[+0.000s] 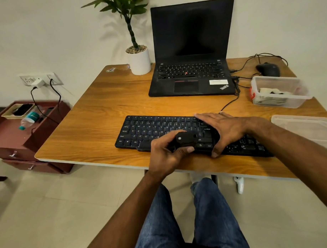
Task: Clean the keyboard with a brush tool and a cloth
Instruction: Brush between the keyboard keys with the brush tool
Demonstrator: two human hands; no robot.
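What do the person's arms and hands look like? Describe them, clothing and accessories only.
Both forearms are bare: no sleeves reach into view. The left hand and right hand wear no gloves, and no rings, watch or wristband show. The only clothing seen is blue jeans below the arms.

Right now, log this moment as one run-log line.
step: brushing keys | left hand: holds brush tool over keyboard | right hand: flat, steadying keyboard | cloth: not in use
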